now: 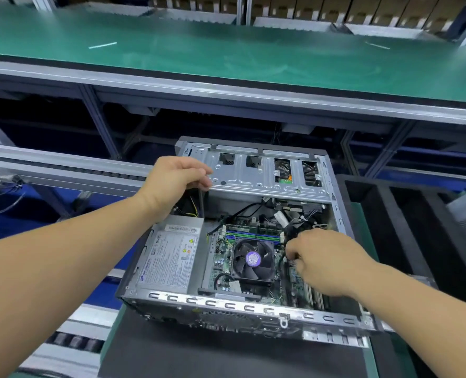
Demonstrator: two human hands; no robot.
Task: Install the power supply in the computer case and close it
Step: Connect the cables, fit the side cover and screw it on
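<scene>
An open computer case (226, 302) lies on its side before me. The silver power supply (172, 257) sits in its left bay, label up. A hinged metal drive cage (256, 173) stands raised at the far side, and my left hand (177, 181) grips its left edge. My right hand (322, 257) reaches into the case right of the CPU fan (252, 259) and pinches a black cable (290, 259) over the motherboard.
The case rests on a black mat (199, 356) on a green pallet. A roller conveyor rail (62, 165) runs at the left. A black foam tray (417, 227) stands at the right. A green workbench (226, 55) spans the back.
</scene>
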